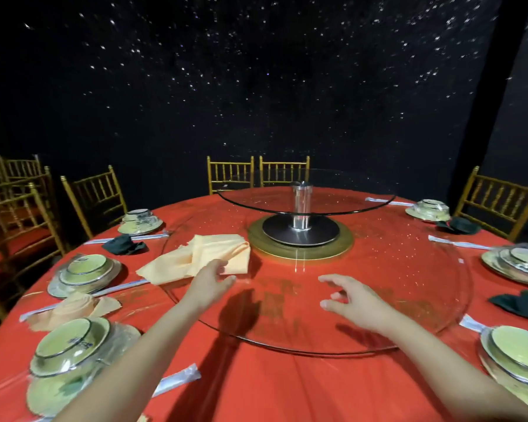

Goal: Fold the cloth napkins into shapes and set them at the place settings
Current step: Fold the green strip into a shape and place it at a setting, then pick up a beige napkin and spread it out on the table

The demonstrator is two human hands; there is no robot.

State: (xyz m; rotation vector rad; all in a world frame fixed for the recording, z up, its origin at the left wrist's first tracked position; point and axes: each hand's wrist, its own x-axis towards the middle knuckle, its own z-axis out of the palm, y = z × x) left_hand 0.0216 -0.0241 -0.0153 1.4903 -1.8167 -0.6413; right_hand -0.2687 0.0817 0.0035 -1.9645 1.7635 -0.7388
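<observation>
Napkin, bunched, is lying left of centre on the glass disc of the bench. Our left hand is touching its near edge, fingers loose; our right hand is hovering spread, empty. We should be flattening it first.

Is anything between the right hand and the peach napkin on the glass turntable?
Nothing visible. Only bare glass turntable lies between the right hand and the peach napkin. The left hand touches the napkin's near edge, beside that path.

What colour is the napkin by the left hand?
Pale peach; the napkin by the left hand shows best in the head view.
</observation>
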